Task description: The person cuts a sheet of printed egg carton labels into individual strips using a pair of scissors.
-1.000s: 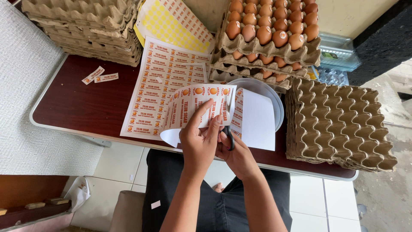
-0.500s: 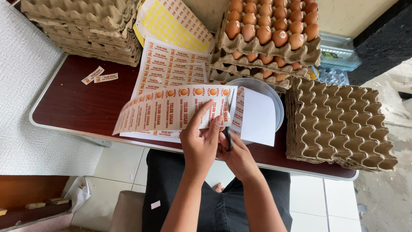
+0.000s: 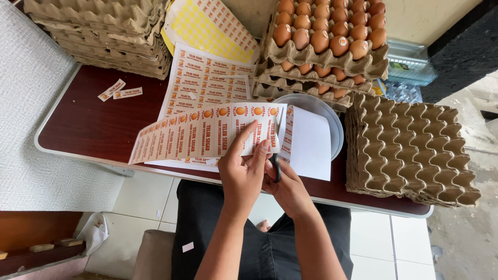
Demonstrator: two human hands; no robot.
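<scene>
Left hand (image 3: pixel 244 173) fingers are pinching the label strip (image 3: pixel 207 132), stretching leftward; right hand (image 3: pixel 288 189) is gripping scissors (image 3: pixel 276 167) beside it.

Dark red bench (image 3: pixel 98 129), empty egg-tray stacks (image 3: pixel 410 150) at right and upper left, filled egg trays (image 3: pixel 327 46) at top, label sheets (image 3: pixel 207 85) centre, two cut labels (image 3: pixel 119 92) left

You have a white label strip (image 3: pixel 207 136) printed with red lettering and orange circles. The desk (image 3: pixel 98 124) is dark red-brown, the empty egg trays (image 3: pixel 410 150) grey-brown, the eggs (image 3: pixel 332 26) brown, one sticker sheet (image 3: pixel 199 26) yellow-dotted, your trousers (image 3: pixel 270 249) black.
</scene>
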